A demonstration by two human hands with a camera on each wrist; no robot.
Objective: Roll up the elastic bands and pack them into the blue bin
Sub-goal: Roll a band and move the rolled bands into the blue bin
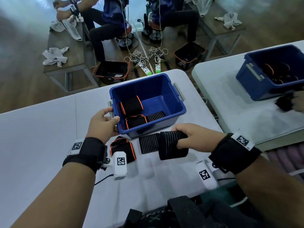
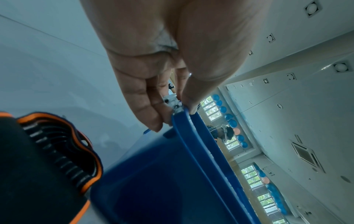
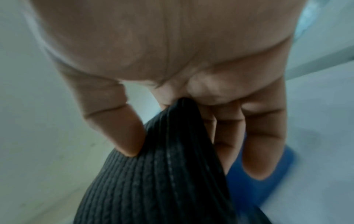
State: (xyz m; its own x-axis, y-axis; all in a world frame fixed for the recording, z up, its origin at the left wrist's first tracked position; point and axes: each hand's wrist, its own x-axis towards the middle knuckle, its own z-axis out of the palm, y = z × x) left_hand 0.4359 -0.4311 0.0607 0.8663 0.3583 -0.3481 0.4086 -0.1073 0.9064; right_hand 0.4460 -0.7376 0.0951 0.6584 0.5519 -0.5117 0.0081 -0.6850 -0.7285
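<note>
Holding the soft, light rolled band (image 1: 172,145) just before the blue bin (image 1: 178,102), right hand (image 1: 195,137) fingers wrap its middle; left hand (image 1: 103,124) pinches the rim

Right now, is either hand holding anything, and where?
The right hand grips a rolled black band around its upper end. The left hand holds the blue bin by its near left rim corner.
</note>
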